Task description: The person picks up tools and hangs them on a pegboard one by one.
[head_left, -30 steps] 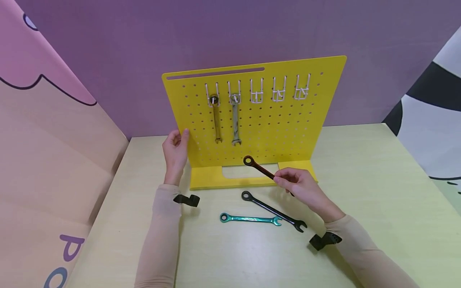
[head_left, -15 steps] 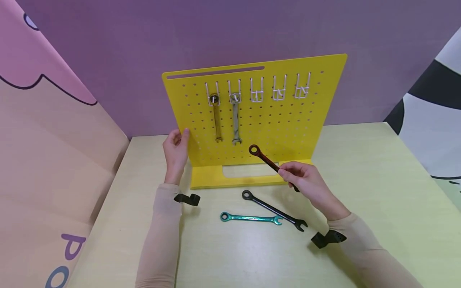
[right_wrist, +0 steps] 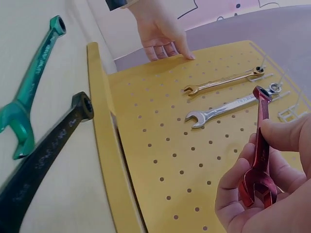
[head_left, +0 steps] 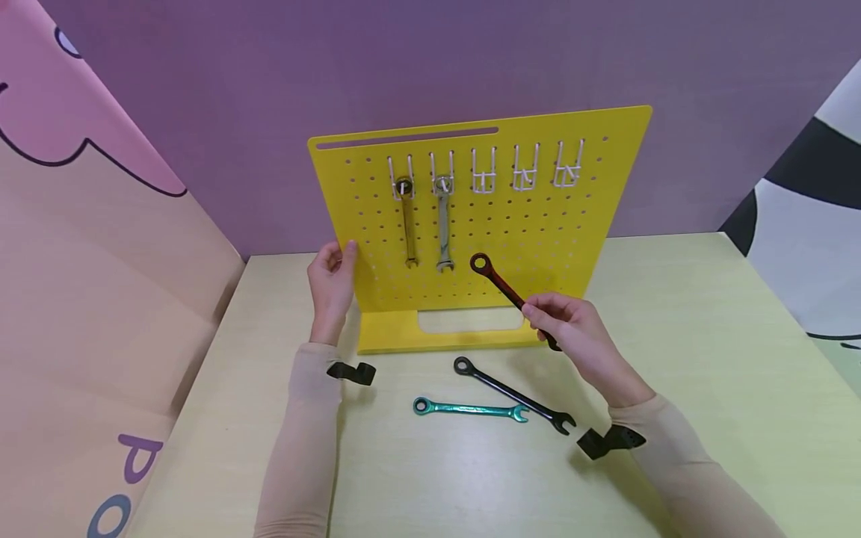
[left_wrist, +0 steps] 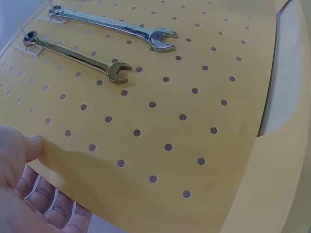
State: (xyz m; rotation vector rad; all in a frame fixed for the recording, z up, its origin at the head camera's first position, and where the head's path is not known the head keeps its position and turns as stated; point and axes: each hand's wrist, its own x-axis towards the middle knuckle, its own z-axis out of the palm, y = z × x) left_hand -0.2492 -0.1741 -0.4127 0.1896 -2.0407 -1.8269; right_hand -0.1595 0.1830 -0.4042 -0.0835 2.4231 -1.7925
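Observation:
My right hand (head_left: 572,332) pinches a red combination wrench (head_left: 501,284) between thumb and fingers, ring end up and to the left, in front of the yellow pegboard (head_left: 471,232). In the right wrist view the red wrench (right_wrist: 262,145) has its open end near my palm. My left hand (head_left: 332,288) holds the pegboard's left edge; the left wrist view has the thumb (left_wrist: 33,148) on its front and the fingers behind. A gold wrench (head_left: 408,228) and a silver wrench (head_left: 443,228) hang from the two leftmost white hooks. Three hooks (head_left: 525,178) to their right bear nothing.
On the pale table (head_left: 417,486), in front of the board's base (head_left: 390,340), lie a green wrench (head_left: 471,409) and a black wrench (head_left: 511,394). The black one's open end lies by the green one's open end. A purple wall (head_left: 471,60) stands behind the board.
My right hand has lifted the red wrench up and slightly right, closer to the front of the pegboard. The left hand stays on the board's edge.

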